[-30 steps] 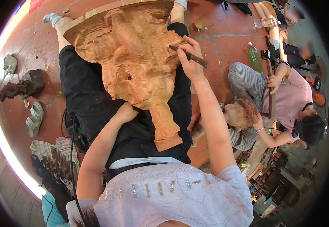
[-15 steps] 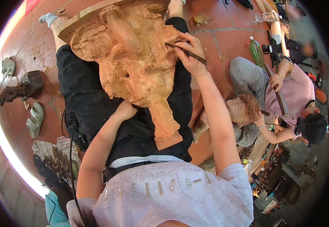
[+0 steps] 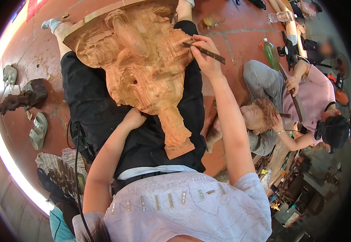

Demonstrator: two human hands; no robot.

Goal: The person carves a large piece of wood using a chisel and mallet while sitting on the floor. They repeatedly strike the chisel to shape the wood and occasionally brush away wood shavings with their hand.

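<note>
A large carved wooden sculpture (image 3: 143, 68) of pale orange wood lies across my lap, its broad flat base away from me and a narrow blocky end pointing toward my waist. My right hand (image 3: 207, 58) pinches a slim dark carving chisel (image 3: 209, 54) at the sculpture's right side. The chisel's tip lies over the carved surface; whether it touches cannot be made out. My left hand (image 3: 134, 119) rests against the sculpture's lower left edge, above my black trousers (image 3: 90, 101). Its fingers are tucked under the wood and hidden.
On the right, a co-worker in pink (image 3: 314, 86) holds a long bar against another carved piece (image 3: 258, 115). A green bottle (image 3: 270, 54) stands near them. Sandals (image 3: 38, 131) and a dark wood piece (image 3: 34, 92) lie left, above several tools (image 3: 62, 173) on striped cloth. A cable (image 3: 76, 169) runs beside my left arm.
My right hand and the chisel have shifted slightly to the right, and the chisel's tip sits a little farther up the sculpture. My left hand and the sculpture stay nearly the same.
</note>
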